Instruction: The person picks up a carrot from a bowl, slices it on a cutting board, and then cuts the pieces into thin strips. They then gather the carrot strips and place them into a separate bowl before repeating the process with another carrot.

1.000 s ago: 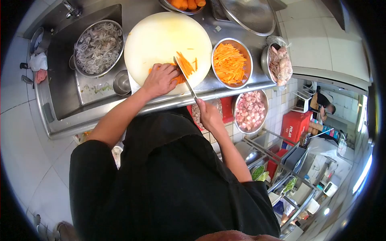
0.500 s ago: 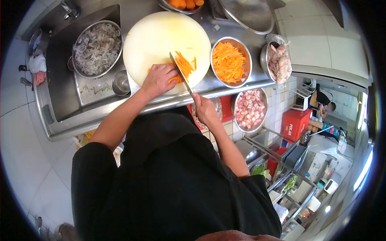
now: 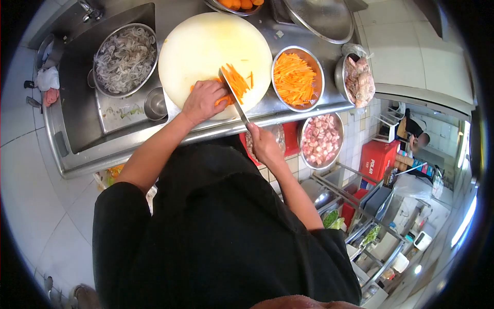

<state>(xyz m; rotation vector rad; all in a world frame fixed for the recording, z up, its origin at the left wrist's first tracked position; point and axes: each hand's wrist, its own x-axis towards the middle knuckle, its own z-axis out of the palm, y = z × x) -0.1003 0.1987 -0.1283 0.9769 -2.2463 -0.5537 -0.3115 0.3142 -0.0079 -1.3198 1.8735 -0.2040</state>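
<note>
My right hand (image 3: pixel 265 144) is wrapped round the handle of a knife (image 3: pixel 235 97), its blade slanting up and left across a round white cutting board (image 3: pixel 198 46). Curled fingers of my left hand (image 3: pixel 205 100) press on carrot slices (image 3: pixel 222 99) just left of the blade, partly hiding them. Right of the blade lie cut carrot strips (image 3: pixel 236 80) in a loose heap. Beside the board, a metal colander (image 3: pixel 320 82) holds many more carrot strips (image 3: pixel 293 77).
In the sink (image 3: pixel 77 123) at left sit a colander of greyish strips (image 3: pixel 126 59) and a small metal bowl (image 3: pixel 155 104). Raw meat (image 3: pixel 359 82) fills a bowl at the counter's right; diced meat (image 3: pixel 321 138) stands below. A person (image 3: pixel 413 129) bends over far right.
The knife blade has shifted slightly, with its tip a little lower against the carrots. My left hand stays on the slices. The whole view has moved slightly.
</note>
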